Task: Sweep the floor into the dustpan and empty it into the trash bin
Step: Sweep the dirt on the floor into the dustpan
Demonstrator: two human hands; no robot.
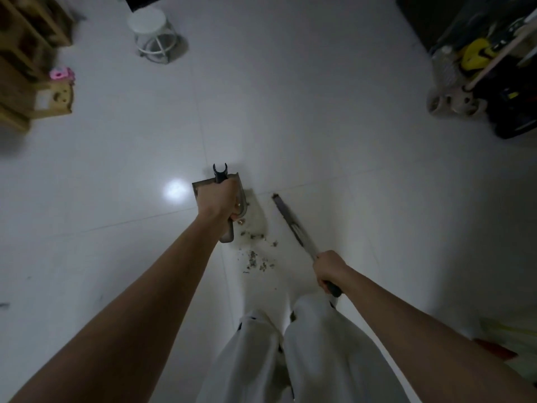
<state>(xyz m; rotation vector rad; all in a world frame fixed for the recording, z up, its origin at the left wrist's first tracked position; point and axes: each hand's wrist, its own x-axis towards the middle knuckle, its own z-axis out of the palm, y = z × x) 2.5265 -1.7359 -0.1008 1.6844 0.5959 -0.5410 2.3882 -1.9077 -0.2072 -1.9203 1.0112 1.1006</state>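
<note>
White tiled floor [319, 112] filled most of the view; white stool [152, 33] far ahead, wooden shelf [26, 53] at left, cluttered cart [494, 82] at right. No trash bin visible. My legs in white trousers [290, 359] stood at the bottom. My left hand [219, 199] was clenched round the dustpan [229, 210] handle, pan standing on the floor, mouth toward the debris. My right hand [329, 270] gripped the broom [293, 225] handle, head lying just right of the pan. Small debris pile [257, 261] sat on the floor between pan and my feet, a few bits at the pan's lip. Judgement: sweeping step, unfinished. To do it well: press pan lip flat to the tile, bring broom behind the pile, use short low strokes toward the mouth so crumbs wouldn't scatter.
</note>
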